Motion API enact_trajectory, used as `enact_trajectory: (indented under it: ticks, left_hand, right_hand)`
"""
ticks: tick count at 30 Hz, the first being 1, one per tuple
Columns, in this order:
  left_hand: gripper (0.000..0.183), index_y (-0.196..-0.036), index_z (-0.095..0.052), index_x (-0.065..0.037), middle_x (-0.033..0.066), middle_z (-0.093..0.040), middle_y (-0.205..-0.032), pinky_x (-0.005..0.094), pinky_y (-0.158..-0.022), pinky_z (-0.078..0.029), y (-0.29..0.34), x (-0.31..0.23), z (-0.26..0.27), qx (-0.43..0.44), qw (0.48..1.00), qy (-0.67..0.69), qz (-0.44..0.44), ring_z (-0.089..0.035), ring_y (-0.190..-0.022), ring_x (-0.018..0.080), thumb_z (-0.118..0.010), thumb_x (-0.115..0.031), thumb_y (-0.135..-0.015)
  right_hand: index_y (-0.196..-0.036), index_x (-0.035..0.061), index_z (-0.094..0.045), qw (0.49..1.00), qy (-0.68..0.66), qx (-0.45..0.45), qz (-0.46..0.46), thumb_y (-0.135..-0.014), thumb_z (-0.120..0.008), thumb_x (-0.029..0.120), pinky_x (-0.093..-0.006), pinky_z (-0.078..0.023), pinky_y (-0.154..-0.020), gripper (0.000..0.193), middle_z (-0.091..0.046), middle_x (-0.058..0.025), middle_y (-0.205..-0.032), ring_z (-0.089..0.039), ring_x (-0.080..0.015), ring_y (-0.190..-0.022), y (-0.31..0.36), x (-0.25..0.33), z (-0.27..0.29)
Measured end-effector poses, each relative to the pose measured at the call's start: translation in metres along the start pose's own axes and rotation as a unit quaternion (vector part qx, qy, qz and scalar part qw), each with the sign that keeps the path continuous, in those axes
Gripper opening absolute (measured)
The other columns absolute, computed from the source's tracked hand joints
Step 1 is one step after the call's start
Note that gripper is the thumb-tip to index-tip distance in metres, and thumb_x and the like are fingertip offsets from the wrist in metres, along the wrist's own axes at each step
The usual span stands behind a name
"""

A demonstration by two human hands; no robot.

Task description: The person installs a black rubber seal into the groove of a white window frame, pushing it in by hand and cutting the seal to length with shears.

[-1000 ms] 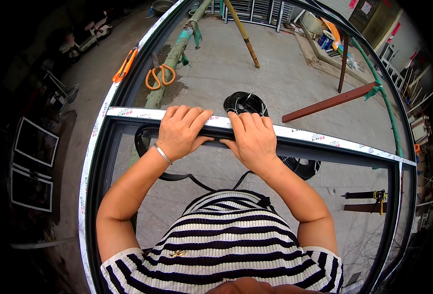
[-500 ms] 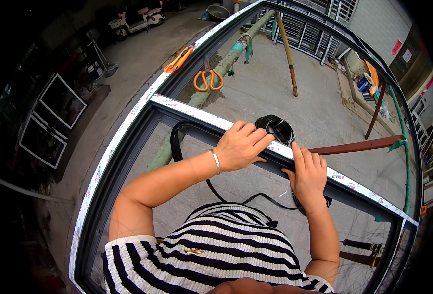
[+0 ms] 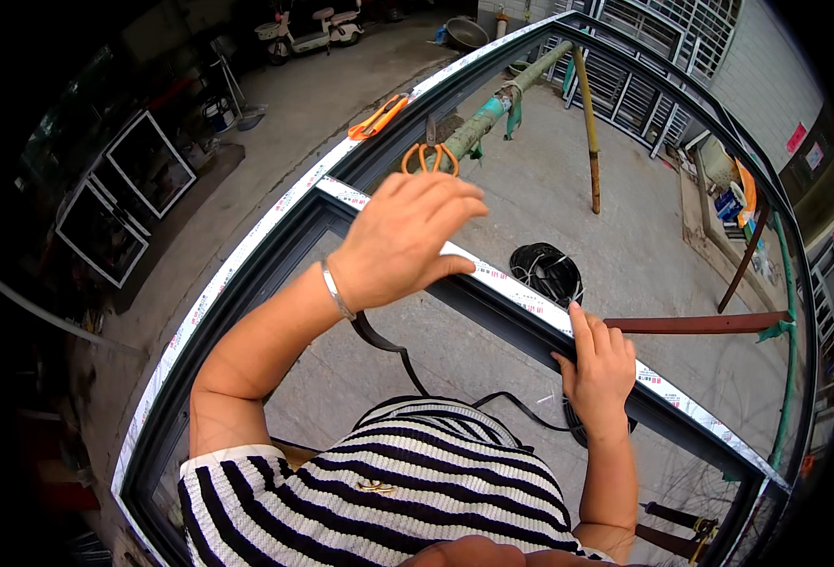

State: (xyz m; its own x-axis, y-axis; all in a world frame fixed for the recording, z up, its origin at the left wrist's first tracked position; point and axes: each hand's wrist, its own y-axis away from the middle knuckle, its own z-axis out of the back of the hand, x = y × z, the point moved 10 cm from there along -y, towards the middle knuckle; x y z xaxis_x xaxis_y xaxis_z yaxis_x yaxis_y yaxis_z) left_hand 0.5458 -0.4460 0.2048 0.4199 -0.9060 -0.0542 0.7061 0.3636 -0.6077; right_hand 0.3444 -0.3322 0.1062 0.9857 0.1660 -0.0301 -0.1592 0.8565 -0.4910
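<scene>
A large dark window frame [image 3: 211, 307], its outer face covered in printed white film, lies around me. My left hand [image 3: 403, 236] is over the left part of its crossbar [image 3: 516, 295], fingers and thumb apart. Beneath that wrist hangs a black rubber strip [image 3: 393, 348], which loops down past my striped top; its upper end is hidden by the hand. My right hand [image 3: 598, 373] grips the crossbar farther right, fingers over the film and thumb on the near side. Orange-handled scissors [image 3: 447, 161] rest at the far left, partly covered by my left hand, near an orange utility knife [image 3: 379, 117] on the frame.
A coil of black strip [image 3: 546, 268] lies on the concrete beyond the crossbar. Green-wrapped and bare poles [image 3: 587, 132] and a red-brown bar [image 3: 700, 323] stand under the frame. Small white-edged frames [image 3: 153, 165] lean at left; a scooter [image 3: 308, 33] is parked behind.
My left hand has left its place beside the right hand and moved left along the crossbar, opening out. My right hand keeps its hold. The view has shifted slightly.
</scene>
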Motion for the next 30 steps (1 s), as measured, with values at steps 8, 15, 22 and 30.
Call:
enact_trajectory:
  ticks: [8,15,22,30]
  left_hand:
    - [0.016,-0.117,-0.06,0.001,0.0194,-0.069,-0.119,0.0264,-0.079,-0.054,0.078,-0.029,0.182,-0.557,0.827,0.006,0.082,-0.068,-0.1,0.018,-0.052,-0.011,-0.109]
    - [0.018,-0.113,-0.057,-0.002,0.0075,-0.059,-0.11,0.0279,-0.088,-0.05,0.232,-0.009,-0.039,-0.383,0.793,0.146,0.451,-0.06,-0.102,0.0152,-0.056,0.007,-0.097]
    - [0.057,-0.134,-0.051,0.003,0.0177,-0.058,-0.139,0.0365,-0.097,-0.052,0.387,0.034,-0.203,-0.214,0.789,0.066,0.571,-0.062,-0.121,0.0238,-0.079,-0.026,-0.094]
    - [0.029,-0.123,-0.056,0.001,0.0091,-0.067,-0.112,0.0307,-0.087,-0.052,0.364,0.049,-0.197,-0.163,0.756,0.231,0.59,-0.065,-0.102,0.0167,-0.062,-0.022,-0.107]
  right_hand:
    - [-0.143,0.0057,-0.059,1.0,-0.008,-0.01,0.01,-0.068,-0.088,0.02,-0.0394,-0.045,-0.078,0.082,-0.068,-0.011,-0.123,-0.063,-0.0283,-0.095,0.0,0.004,-0.003]
    - [-0.146,0.0043,-0.055,0.999,-0.01,-0.008,0.04,-0.072,-0.087,0.028,-0.0397,-0.044,-0.077,0.083,-0.066,-0.0112,-0.125,-0.062,-0.0277,-0.094,0.003,-0.004,-0.009]
    - [-0.145,-0.0003,-0.055,0.996,-0.029,0.011,0.083,-0.075,-0.085,0.032,-0.0401,-0.044,-0.078,0.083,-0.063,-0.0147,-0.127,-0.06,-0.0284,-0.093,0.006,0.006,-0.011]
    - [-0.143,0.0033,-0.059,0.998,-0.012,-0.025,0.064,-0.076,-0.082,0.036,-0.0357,-0.044,-0.075,0.078,-0.065,-0.0163,-0.125,-0.058,-0.0246,-0.087,0.008,-0.012,0.0]
